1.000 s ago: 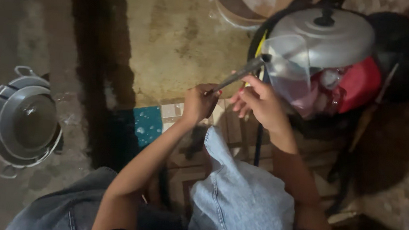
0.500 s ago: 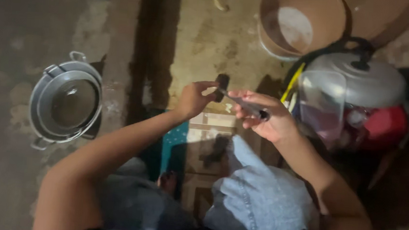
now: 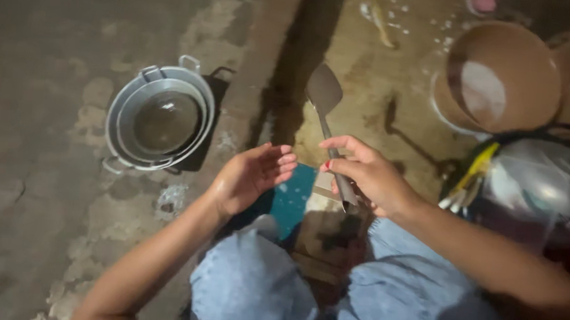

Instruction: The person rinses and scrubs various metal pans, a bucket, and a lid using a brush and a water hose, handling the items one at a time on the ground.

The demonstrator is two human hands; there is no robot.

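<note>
Wet concrete floor (image 3: 51, 164) beneath us: our right hand (image 3: 370, 179) grips a metal spatula (image 3: 328, 116), left hand (image 3: 250, 174) open, empty; stacked pots (image 3: 161, 119) sit far left.

Metal spatula (image 3: 325, 109), upright, blade up, above wet floor
</note>
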